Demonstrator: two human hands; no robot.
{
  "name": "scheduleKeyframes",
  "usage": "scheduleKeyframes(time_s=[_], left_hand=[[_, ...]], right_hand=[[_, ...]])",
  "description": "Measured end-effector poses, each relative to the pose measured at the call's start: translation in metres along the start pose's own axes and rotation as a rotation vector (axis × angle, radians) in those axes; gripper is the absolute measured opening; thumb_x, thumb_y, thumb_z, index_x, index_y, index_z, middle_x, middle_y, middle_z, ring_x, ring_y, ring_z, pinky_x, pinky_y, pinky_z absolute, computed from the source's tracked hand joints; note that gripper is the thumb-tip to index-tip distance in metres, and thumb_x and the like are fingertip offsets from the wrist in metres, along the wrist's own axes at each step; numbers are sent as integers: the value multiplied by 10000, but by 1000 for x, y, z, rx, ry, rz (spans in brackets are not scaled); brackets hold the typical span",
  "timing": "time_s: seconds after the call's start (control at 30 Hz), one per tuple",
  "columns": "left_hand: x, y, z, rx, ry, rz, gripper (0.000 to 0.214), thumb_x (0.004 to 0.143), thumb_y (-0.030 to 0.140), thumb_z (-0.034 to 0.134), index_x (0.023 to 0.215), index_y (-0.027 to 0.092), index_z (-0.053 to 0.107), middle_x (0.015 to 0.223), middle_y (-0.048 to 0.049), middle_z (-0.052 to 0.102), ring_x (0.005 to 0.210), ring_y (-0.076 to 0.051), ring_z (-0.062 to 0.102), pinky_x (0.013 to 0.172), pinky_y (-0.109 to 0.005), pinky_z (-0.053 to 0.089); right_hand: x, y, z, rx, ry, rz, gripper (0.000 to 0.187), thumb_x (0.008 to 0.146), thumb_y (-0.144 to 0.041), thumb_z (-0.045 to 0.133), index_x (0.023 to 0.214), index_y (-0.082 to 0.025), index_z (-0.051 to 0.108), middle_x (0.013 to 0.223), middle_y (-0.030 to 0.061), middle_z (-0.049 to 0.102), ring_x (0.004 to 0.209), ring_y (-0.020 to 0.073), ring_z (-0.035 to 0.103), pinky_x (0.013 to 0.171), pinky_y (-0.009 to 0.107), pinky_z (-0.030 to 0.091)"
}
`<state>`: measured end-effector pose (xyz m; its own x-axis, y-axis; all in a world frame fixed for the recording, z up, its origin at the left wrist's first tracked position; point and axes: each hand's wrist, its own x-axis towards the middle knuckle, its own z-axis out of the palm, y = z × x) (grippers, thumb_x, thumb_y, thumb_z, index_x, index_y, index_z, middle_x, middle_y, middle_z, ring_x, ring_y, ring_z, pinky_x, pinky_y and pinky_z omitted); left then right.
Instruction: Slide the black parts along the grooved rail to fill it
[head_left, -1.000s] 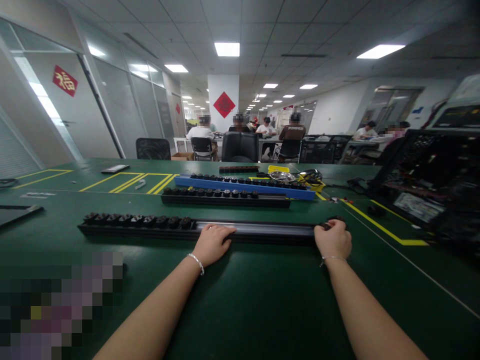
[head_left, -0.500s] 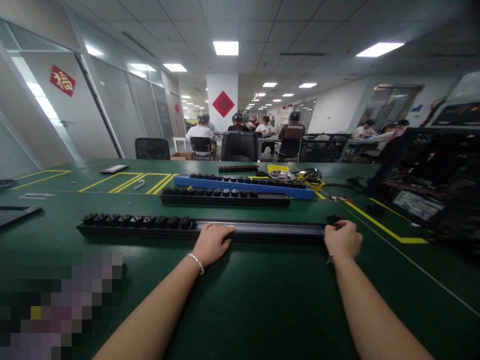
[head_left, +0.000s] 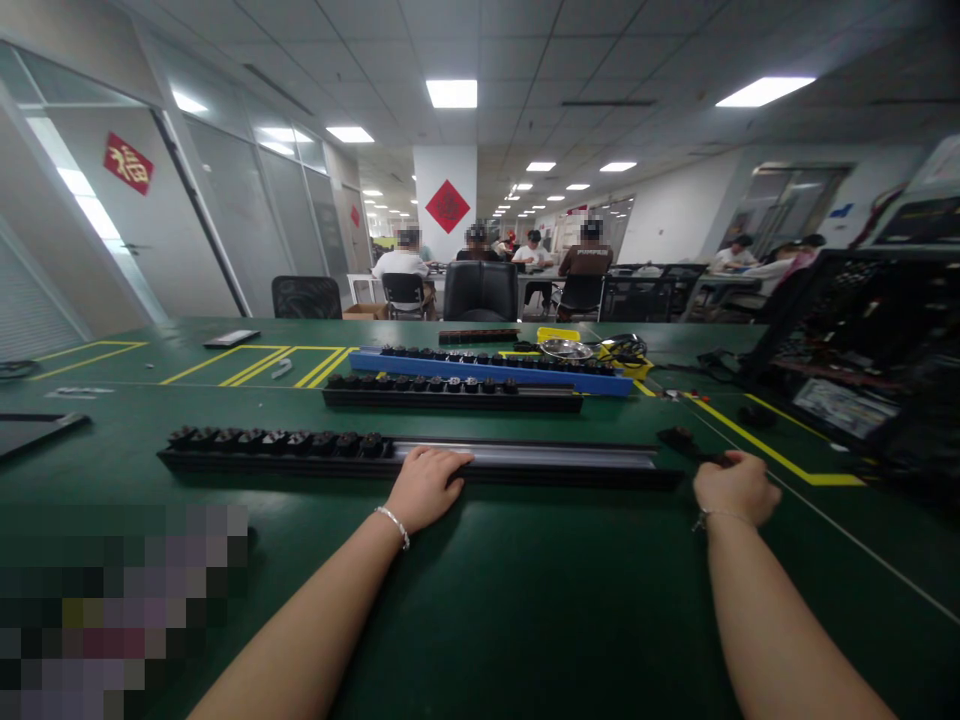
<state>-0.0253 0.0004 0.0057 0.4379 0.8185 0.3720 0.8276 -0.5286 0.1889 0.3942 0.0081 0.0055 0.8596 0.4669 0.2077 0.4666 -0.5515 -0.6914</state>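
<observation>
A long black rail (head_left: 570, 473) lies crosswise before me, its pale inner channel bare along the right part. Several small black blocks (head_left: 277, 443) with knobbly tops sit in a row in its left part. My left hand (head_left: 426, 488) grips the rail near its middle, fingers over the front edge and thumb on the near side. Past the rail's right end, my right hand (head_left: 739, 488) is closed on a dark part (head_left: 679, 438) that juts out to the left of the fingers. Blur and the fingers hide what kind of part it is.
Behind lie a shorter black rail (head_left: 450, 400) and a blue rail (head_left: 491, 370), both bearing black blocks. A metal dish (head_left: 566, 349) and yellow tray (head_left: 557, 335) stand farther back. An open computer case (head_left: 832, 340) stands right. People (head_left: 589, 262) sit at far tables.
My right hand has moved right, away from the rail's end, with the dark part. The left hand stays on the rail, which looks unmoved.
</observation>
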Motion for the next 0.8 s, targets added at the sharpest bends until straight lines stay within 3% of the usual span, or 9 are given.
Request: scheduleKeyframes(time_s=[0.23,0.37,0.47,0.57,0.67,0.8], left_hand=[[-3,-2,1,0,20,30,353,836,294,486,1185,257,524,1130,-23,637,1031,-199,551,941,-400,331],[-3,-2,-4,-16,69,13,302,853,305,456,1127,238,563,1098,-30,642,1042,-197,534,935,-374,356],[-2,-2,-11,49,237,-126,259,848,272,443,1054,248,596,1132,-37,620,1129,-218,473,981,-401,322],[-2,-7,-15,205,446,-361,291,820,255,461,1086,224,575,1303,-70,501,1261,-267,336,1042,-485,217],[-4,-20,-13,281,474,-539,355,782,264,491,1127,201,547,1373,-108,417,1303,-310,264,1036,-560,168],[-7,-35,-7,244,451,-613,334,796,268,447,1105,203,557,1250,-106,541,1243,-291,360,1035,-535,197]], right_hand=[[3,5,7,-35,-85,45,440,716,-234,460,1149,-212,534,1089,179,538,1079,376,437,793,493,377],[-1,2,6,-39,-33,23,486,726,-231,452,1208,-192,501,1237,186,472,1122,375,425,845,500,359],[-13,-8,4,20,138,-171,476,750,-246,422,1206,-132,496,1303,191,429,1189,349,377,936,469,312],[-35,-28,8,39,200,-456,441,753,-220,389,1162,-113,515,1292,162,450,1196,286,386,984,418,286],[-63,-49,19,4,71,-731,417,765,-223,391,1149,-132,525,1270,129,481,1167,253,420,976,406,306],[-92,-66,31,-86,-205,-1006,350,795,-247,385,1063,-168,595,1203,92,557,1100,216,485,940,366,354]])
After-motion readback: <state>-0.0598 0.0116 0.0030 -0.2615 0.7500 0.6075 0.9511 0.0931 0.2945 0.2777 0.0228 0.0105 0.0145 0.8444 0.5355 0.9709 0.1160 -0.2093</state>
